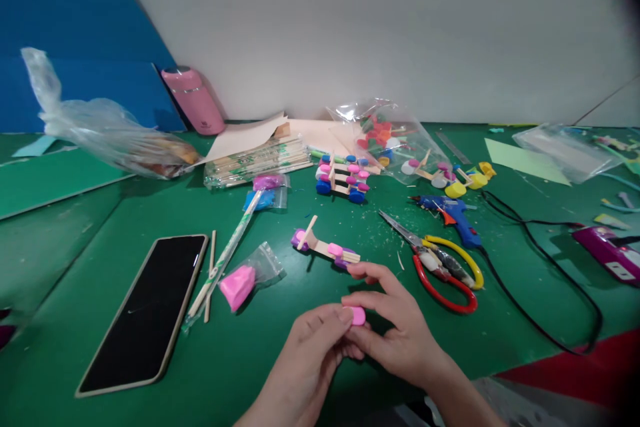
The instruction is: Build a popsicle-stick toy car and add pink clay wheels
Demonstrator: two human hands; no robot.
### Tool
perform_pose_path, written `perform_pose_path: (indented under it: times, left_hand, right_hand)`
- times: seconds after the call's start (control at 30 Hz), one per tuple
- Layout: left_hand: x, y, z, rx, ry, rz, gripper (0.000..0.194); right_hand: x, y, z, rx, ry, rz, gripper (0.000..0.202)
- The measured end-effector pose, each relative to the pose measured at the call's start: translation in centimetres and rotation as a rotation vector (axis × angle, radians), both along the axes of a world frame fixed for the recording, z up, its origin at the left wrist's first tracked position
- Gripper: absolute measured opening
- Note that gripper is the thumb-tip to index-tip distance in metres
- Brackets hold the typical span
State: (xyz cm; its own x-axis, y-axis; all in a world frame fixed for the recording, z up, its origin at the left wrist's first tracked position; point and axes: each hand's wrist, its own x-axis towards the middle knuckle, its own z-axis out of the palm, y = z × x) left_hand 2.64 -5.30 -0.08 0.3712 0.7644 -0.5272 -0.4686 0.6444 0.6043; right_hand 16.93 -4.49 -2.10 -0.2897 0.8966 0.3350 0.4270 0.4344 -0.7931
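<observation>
A small pink clay piece [357, 316] is pinched between my two hands near the front of the green table. My left hand [320, 340] is closed, its thumb on the left end of the piece. On the other side, the thumb and a finger of my right hand [395, 323] touch the same piece, while its index finger reaches toward the small scooter-like model [325, 248]. That model has wooden sticks with pink and purple clay parts. To its left lies a bag of pink clay [239, 287]. Further back stand stacked stick models [343, 179] with blue and pink parts.
A phone [145, 313] and wrapped sticks [233, 250] lie on the left. Red-and-yellow-handled scissors [437, 263], a blue glue gun [457, 217] and its black cable are on the right. Plastic bags, stick bundles and a pink bottle [195, 101] line the back.
</observation>
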Motion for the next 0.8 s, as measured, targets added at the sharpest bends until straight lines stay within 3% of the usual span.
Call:
perform_pose_path:
  times: [0.13, 0.23, 0.47, 0.8]
  left_hand:
    - [0.2, 0.2, -0.1, -0.003, 0.020, -0.002, 0.018]
    - [-0.1, 0.3, -0.2, -0.024, 0.017, -0.007, 0.016]
    - [-0.7, 0.3, 0.6, 0.010, -0.055, -0.217, 0.014]
    - [-0.9, 0.3, 0.1, 0.068, -0.038, -0.210, 0.012]
  right_hand:
    - [0.2, -0.1, -0.1, -0.029, 0.037, 0.013, 0.033]
    - [0.6, -0.2, 0.3, -0.139, 0.139, 0.056, 0.035]
    - [1.5, 0.1, 1.6, -0.418, 0.239, 0.322, 0.036]
    - [1.2, 0.1, 2.0, -0.428, 0.211, 0.286, 0.038]
